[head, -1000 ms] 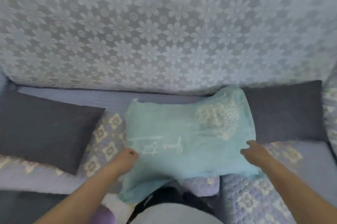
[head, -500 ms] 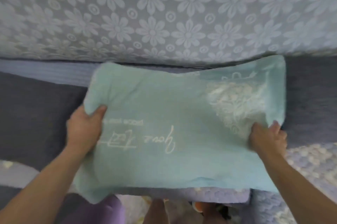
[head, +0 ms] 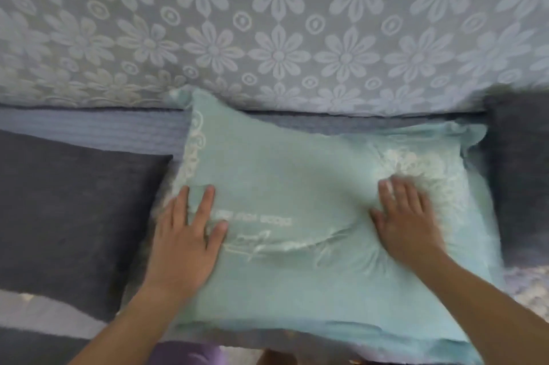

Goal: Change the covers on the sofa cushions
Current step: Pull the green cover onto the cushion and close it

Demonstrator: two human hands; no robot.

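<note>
A cushion in a pale teal cover point(head: 297, 183) with white lettering and a white floral patch lies on the sofa seat, its far edge against the backrest. My left hand point(head: 187, 234) presses flat on its left part, fingers straight and spread. On the right part, over the floral patch, my right hand point(head: 407, 222) lies flat with straight fingers. Neither hand grips the fabric.
A dark grey cushion point(head: 68, 210) lies to the left of the teal one, and another dark grey cushion point(head: 520, 174) sits at the right. The backrest point(head: 276, 22) wears a grey cover with pale flowers. The seat point(head: 95, 130) is blue-grey quilted fabric.
Both hands gripped the teal cushion's side edges and carried it to the backrest. It now lies on the seat, and both hands have let go and press flat on top.
</note>
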